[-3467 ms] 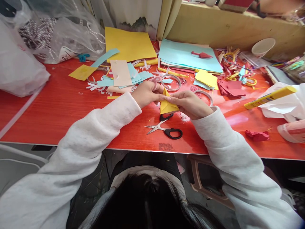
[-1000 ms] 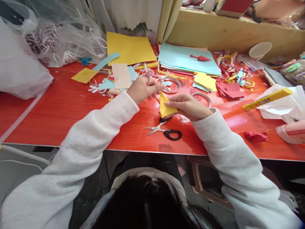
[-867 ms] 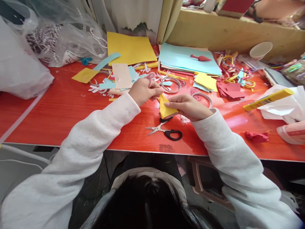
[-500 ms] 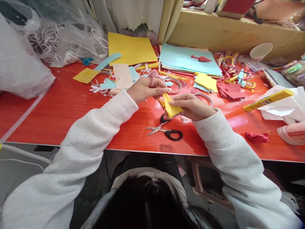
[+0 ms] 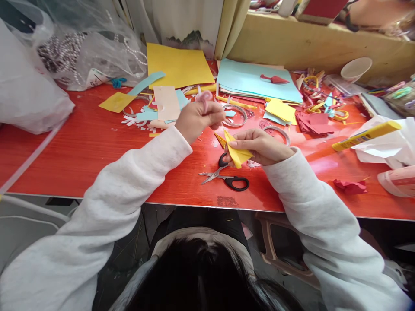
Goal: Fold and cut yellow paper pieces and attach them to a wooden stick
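Observation:
My right hand [image 5: 259, 146] pinches a folded yellow paper piece [image 5: 239, 155] with a pointed upper tip. Up and to the left of it, my left hand [image 5: 202, 117] is closed, its fingertips apart from the paper; a pink loop [image 5: 205, 99] shows at its fingers, and whether the fingertips grip anything is too small to tell. Black-handled scissors [image 5: 223, 176] lie partly open on the red table, just below the paper. Another narrow yellow folded piece [image 5: 221, 140] is partly visible behind my right hand's fingers.
Behind the hands lie a yellow sheet [image 5: 180, 67], a blue paper stack [image 5: 256, 82], tape rolls [image 5: 241, 115] and small paper squares [image 5: 280, 110]. A yellow glue stick [image 5: 366, 136] and crumpled red paper [image 5: 350, 186] are at the right. Plastic bags [image 5: 29, 86] stand at the left.
My left hand has come away from the tip of the yellow paper, moving slightly up and left. The paper has tilted and spread a little in my right hand.

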The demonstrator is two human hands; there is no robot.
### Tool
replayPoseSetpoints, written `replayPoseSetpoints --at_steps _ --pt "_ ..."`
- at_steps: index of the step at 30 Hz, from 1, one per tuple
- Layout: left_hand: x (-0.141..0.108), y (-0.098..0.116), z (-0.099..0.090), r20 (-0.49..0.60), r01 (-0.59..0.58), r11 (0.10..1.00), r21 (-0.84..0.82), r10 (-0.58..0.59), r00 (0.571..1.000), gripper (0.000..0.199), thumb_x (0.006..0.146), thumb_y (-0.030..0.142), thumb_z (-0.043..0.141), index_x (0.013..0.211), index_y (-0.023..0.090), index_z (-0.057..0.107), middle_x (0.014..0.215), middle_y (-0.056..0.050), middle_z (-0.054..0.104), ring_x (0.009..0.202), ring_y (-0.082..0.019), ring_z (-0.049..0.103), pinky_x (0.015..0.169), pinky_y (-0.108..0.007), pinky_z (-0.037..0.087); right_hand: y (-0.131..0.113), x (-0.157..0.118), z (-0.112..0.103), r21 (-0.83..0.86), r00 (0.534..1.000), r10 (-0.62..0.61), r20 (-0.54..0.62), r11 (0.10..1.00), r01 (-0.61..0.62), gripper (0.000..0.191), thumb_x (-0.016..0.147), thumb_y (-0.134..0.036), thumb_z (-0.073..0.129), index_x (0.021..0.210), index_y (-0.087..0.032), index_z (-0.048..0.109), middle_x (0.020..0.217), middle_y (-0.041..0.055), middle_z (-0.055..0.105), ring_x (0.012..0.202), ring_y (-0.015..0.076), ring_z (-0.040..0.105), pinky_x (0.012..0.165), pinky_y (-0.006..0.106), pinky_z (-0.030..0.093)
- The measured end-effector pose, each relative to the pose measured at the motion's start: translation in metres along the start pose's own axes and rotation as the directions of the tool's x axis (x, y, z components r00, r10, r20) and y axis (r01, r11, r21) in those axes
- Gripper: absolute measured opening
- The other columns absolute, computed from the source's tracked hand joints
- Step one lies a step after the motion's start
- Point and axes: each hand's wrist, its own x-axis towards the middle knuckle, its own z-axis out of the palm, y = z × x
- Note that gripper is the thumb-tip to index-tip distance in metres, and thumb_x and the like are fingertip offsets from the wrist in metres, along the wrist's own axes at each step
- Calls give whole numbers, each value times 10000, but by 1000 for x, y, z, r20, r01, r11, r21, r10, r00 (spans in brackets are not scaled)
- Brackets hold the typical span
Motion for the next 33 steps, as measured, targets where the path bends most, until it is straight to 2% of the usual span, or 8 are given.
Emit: replayPoseSetpoints --at_steps 2,3,6,8,13,20,26,33 --pt "2 3 -4 -80 19 1000 1 -19 997 174 805 107 553 634 100 584 541 42 536 501 -17 511 574 -188 452 2 1 -1 -71 998 -24 -53 997 21 198 707 -322 704 683 -134 646 669 58 664 533 108 584 455 219 434" --pt "2 3 -6 -80 48 999 17 -46 996 183 814 140 550 642 94 590 544 35 540 493 -19 511 557 -186 444 4 3 -2 -115 994 -58 -92 992 48 206 709 -324 704 666 -137 631 647 44 641 529 95 560 453 214 411" --pt "2 3 -6 28 159 980 123 -164 986 224 779 275 619 640 99 605 541 11 560 483 -46 522 509 -194 436 7 6 -3 -265 968 -178 -177 956 127 266 709 -348 706 606 -145 568 560 -5 527 523 73 479 455 215 343" --pt "0 1 -4 93 183 964 195 -204 975 249 727 324 672 621 109 605 527 6 563 497 -59 529 519 -197 449 7 7 -3 -355 955 -230 -186 922 152 304 725 -378 686 589 -149 539 529 -25 453 509 66 420 450 224 289" --pt "-4 3 1 139 151 956 253 -190 972 144 735 206 639 632 105 633 514 11 565 528 -60 544 601 -209 492 5 7 0 -504 957 -253 -143 851 150 330 774 -395 625 584 -140 536 524 -42 372 483 48 277 462 247 168" --pt "-1 -1 0 202 120 962 244 -171 964 195 768 144 557 578 108 583 497 10 574 477 -57 527 688 -316 549 6 7 -2 -516 957 -262 -123 841 164 353 753 -432 632 557 -166 506 533 -39 355 490 59 248 479 258 160" --pt "0 -7 1 195 124 963 238 -173 966 241 789 187 549 559 117 557 528 -3 580 505 -75 547 688 -314 528 6 7 -1 -526 956 -258 -136 837 151 399 743 -426 646 514 -172 440 505 -50 291 481 56 221 462 257 144" --pt "-2 -13 0 135 11 906 423 -74 988 127 739 197 604 624 150 579 545 23 540 540 -92 503 652 -289 460 9 8 1 -421 968 -228 -104 892 165 353 759 -461 616 577 -168 543 543 -21 430 533 82 385 489 240 279"
